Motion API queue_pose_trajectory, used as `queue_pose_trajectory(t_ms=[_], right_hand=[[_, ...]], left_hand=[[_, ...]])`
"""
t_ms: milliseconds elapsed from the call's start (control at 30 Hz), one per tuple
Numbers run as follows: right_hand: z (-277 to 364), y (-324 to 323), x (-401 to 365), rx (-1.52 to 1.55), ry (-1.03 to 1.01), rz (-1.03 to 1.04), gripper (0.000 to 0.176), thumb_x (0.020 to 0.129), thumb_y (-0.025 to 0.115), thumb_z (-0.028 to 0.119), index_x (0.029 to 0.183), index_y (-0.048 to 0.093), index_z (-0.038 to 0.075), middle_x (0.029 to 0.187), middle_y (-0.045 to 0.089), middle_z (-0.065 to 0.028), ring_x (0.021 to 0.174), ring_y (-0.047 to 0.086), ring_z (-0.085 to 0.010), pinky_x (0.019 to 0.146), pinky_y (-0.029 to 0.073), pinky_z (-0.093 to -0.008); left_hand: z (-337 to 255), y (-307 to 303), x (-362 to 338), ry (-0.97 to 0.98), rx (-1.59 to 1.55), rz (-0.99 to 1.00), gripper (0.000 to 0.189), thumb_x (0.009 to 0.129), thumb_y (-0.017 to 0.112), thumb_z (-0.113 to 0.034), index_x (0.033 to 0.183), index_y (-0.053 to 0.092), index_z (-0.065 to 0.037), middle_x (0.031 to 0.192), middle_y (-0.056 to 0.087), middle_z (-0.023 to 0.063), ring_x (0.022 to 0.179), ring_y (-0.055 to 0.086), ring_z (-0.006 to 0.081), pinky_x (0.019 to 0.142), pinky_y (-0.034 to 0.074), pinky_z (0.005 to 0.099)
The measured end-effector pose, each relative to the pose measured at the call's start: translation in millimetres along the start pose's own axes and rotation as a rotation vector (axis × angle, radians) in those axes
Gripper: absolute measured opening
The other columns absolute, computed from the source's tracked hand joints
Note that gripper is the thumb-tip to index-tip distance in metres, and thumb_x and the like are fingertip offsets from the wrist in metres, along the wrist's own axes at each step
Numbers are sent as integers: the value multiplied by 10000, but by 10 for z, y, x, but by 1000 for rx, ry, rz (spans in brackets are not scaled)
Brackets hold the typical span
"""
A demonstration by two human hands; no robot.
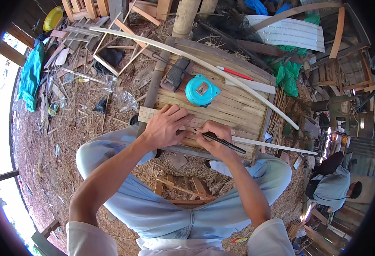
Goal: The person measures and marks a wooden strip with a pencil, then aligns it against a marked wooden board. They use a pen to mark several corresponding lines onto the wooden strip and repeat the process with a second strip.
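Note:
My left hand (167, 124) presses down on a flat wooden piece with grid lines (147, 114) at the near left of the slatted table (234, 113). In my right hand (215, 138) is a black pen (227, 143), its tip side close to the left fingers. A thin pale strip (277, 146) runs out to the right from beneath my right hand. Beyond the hands lie a turquoise tape measure (201, 90) and a dark block-shaped tool (177, 74). A red pencil or pen (235, 73) rests near a short pale board (256, 86).
A long curved strip (187, 57) crosses the table's far side and overhangs it. Wood frames (106, 59) and scraps litter the ground at left. Green plastic (288, 77) lies at right. Another person (330, 187) sits at far right. A small wooden stool (185, 186) stands between my legs.

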State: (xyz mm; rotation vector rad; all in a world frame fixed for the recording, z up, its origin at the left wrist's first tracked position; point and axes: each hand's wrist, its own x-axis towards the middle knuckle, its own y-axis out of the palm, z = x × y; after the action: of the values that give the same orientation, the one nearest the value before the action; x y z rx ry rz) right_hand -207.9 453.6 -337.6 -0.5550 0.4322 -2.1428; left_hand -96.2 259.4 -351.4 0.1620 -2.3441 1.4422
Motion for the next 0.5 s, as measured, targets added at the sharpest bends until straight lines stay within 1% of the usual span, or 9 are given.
queue_pose_trajectory(t_ms=[267, 333, 467, 500], right_hand=[[29, -20, 11, -20, 10, 6, 207, 763, 751, -3, 747, 545, 13, 698, 618, -110, 597, 604, -241, 571, 483, -335], [25, -19, 12, -13, 5, 6, 202, 764, 750, -2, 751, 549, 10, 702, 625, -112, 601, 609, -235, 574, 486, -332], [80, -45, 22, 22, 27, -13, 186, 765, 746, -6, 766, 560, -1, 723, 653, -120, 620, 628, -213, 587, 499, -322], [81, -41, 29, 22, 26, -11, 186, 765, 746, -6, 766, 560, -1, 723, 653, -120, 620, 628, -213, 587, 499, -322]], left_hand=[[1, 6, 0, -5, -9, -6, 553, 680, 780, -218, 1195, 657, -60, 1049, 545, 36, 1009, 533, 230, 912, 455, 380], [2, 14, -14, -44, -10, 33, 613, 650, 825, -254, 1221, 677, -86, 1150, 620, 42, 1013, 560, 276, 928, 465, 408], [6, 5, -16, -43, -19, 38, 616, 639, 828, -249, 1212, 679, -75, 1160, 616, 42, 1033, 559, 275, 938, 462, 413], [13, 7, -16, -20, -9, 29, 616, 637, 815, -236, 1211, 666, -70, 1120, 581, 38, 1044, 540, 254, 943, 455, 398]])
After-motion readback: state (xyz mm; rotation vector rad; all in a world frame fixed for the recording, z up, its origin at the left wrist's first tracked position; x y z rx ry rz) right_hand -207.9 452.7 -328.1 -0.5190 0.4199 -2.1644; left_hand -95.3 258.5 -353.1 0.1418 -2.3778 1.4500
